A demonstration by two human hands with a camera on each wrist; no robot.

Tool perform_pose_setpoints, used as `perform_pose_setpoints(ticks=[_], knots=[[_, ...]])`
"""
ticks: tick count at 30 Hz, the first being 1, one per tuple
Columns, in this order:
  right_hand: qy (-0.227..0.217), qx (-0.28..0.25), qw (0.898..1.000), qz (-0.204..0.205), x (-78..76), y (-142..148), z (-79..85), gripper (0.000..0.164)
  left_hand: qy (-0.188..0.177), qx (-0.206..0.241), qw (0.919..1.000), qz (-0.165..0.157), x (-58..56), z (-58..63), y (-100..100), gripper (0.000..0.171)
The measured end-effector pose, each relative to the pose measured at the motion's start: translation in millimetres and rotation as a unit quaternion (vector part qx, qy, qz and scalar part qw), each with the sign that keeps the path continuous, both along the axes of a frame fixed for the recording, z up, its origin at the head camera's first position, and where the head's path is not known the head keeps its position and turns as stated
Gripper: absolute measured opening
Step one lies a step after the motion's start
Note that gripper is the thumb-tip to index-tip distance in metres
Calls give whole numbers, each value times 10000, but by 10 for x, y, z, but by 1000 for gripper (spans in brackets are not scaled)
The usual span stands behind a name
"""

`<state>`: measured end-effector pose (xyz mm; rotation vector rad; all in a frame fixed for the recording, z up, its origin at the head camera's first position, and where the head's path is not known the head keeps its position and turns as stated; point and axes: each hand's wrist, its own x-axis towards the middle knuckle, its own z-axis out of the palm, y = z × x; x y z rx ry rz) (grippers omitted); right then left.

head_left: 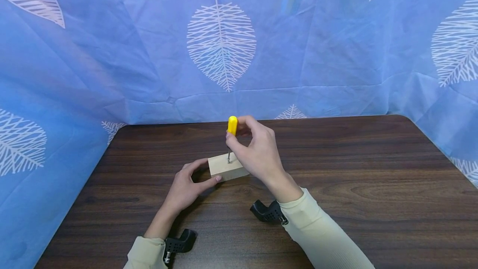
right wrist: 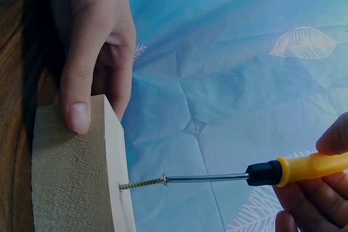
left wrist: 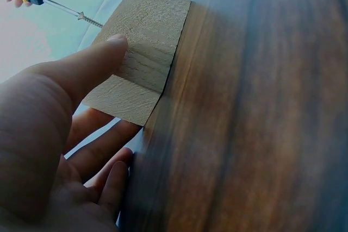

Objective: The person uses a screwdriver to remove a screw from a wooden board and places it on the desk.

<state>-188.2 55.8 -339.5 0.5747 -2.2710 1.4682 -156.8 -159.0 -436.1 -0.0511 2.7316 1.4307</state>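
A pale wooden block (head_left: 228, 172) lies on the dark table, held at its left end by my left hand (head_left: 185, 186), thumb on the near side and fingers around the far side. From the block's top face a screw (right wrist: 142, 183) stands up, its tip in the wood and most of its thread showing. My right hand (head_left: 260, 149) grips a yellow-handled screwdriver (head_left: 232, 125) above the block. The screwdriver's shaft meets the screw head, roughly in line with it, in the right wrist view. In the left wrist view my left thumb (left wrist: 103, 61) presses the block's side.
The brown wood-grain table (head_left: 354, 202) extends to both sides of the block. Behind it hangs a blue cloth (head_left: 317, 45) with white leaf prints. Black wrist mounts (head_left: 181, 242) are strapped at both sleeve cuffs, close above the tabletop.
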Motion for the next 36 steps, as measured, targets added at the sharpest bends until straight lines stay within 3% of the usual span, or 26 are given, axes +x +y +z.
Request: perform_pose_setpoints(ticks=[10,17,23,30,36], knots=[[-9,-59,10000,67,0,7,-3,16,35,-18,10000,-28,-4,-11,-6,73],[-7,34,10000,-39,-8,3,-17,5,32,-44,10000,-23,-2,-13,-1,73],[24,60,10000,-41,-10,8,-15,10,7,-32,10000,2,1,-12,5,72],[-240,11,9997,69,10,18,-1,24,26,-32,10000,-2,3,-16,2,71],[-188,-41,9997,159,0,15,-10,21,50,0,10000,-9,4,-18,-2,71]])
